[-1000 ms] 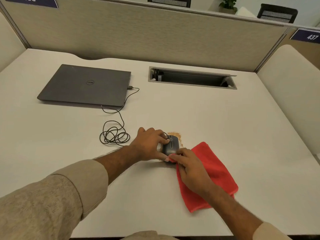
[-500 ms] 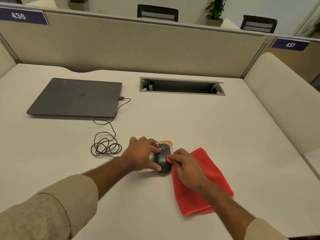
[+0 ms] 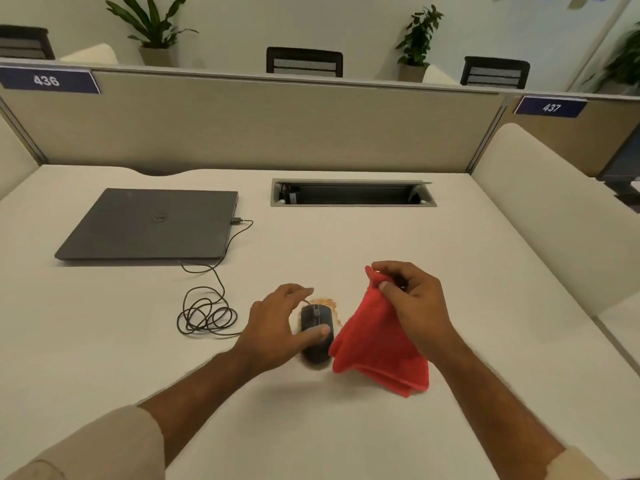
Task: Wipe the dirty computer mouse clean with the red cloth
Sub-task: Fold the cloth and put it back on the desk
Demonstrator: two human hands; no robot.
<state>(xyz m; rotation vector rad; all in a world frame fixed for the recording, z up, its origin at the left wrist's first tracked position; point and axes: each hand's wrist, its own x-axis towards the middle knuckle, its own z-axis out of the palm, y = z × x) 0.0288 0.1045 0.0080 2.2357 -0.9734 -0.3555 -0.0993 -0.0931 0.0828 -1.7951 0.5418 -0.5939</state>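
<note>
Both forearms reach forward from the bottom corners of the head view, bare from the rolled pale sleeves to the wrists. The left hand [image 3: 277, 327] lies low and palm down, fingers spread and gently curved, the thumb stretched out to the right and pressing on what it steadies — the wrist nearly flat and in line with the forearm. The right hand [image 3: 412, 299] is raised higher, wrist bent so the back of the hand faces up and to the right; its thumb and forefinger are pinched together at the top, with the other fingers curled loosely behind — a closed, hanging grip. The two hands are near but apart.
</note>
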